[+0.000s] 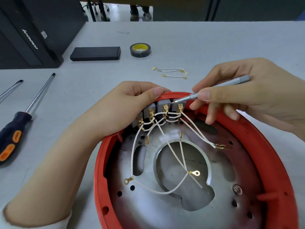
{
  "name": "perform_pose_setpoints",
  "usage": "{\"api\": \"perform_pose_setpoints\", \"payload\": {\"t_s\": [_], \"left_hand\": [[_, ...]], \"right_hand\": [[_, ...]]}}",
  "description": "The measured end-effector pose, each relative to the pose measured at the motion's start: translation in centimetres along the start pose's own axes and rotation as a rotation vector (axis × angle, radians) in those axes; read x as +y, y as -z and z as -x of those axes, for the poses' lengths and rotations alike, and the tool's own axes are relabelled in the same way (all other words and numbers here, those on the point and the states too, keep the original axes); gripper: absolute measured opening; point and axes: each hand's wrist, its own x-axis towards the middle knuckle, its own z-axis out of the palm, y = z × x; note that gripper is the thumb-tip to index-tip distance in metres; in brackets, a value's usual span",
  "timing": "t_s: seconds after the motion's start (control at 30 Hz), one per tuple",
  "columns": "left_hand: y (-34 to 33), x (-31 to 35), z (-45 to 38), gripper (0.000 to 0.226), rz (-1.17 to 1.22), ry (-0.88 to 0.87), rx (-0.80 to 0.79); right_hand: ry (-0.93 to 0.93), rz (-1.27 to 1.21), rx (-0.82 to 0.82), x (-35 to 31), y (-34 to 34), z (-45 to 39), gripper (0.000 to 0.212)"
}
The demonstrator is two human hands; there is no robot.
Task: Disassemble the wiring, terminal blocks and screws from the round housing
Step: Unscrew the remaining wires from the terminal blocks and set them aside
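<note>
left hand (132, 103) grips the housing (270, 162) rim, terminal blocks (158, 108) just under its thumb; right hand (247, 93) pinches a screwdriver (214, 90), tip at the blocks.

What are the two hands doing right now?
Left hand: grips the red housing rim, by the terminal blocks.
Right hand: pinches a small grey screwdriver, tip at the blocks.

Left hand (132, 103) grips the red round housing (272, 162) rim beside grey terminal blocks (162, 105); right hand (244, 93) pinches a slim grey screwdriver (214, 89), tip at the blocks, white wires (165, 138) trailing inside.
</note>
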Motion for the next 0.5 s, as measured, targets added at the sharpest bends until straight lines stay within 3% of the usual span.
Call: {"api": "perform_pose_setpoints", "payload": {"t_s": [0.13,0.23,0.4,0.5], "left_hand": [[0.0,0.0,0.0,0.026,-0.005,-0.015,-0.002],[0.0,0.0,0.0,0.026,0.007,-0.024,-0.008],[0.0,0.0,0.0,0.026,0.009,-0.019,-0.012],[-0.1,0.0,0.0,0.027,0.004,-0.003,-0.006]], "right_hand": [[-0.023,0.068,-0.015,-0.4,0.2,0.0,0.018],[0.003,0.180,0.041,-0.4,-0.3,-0.1,0.010],[0.073,0.363,0.117,0.1,-1.6,0.2,0.021],[0.113,0.453,0.196,0.4,-2.2,0.5,0.010]]}}
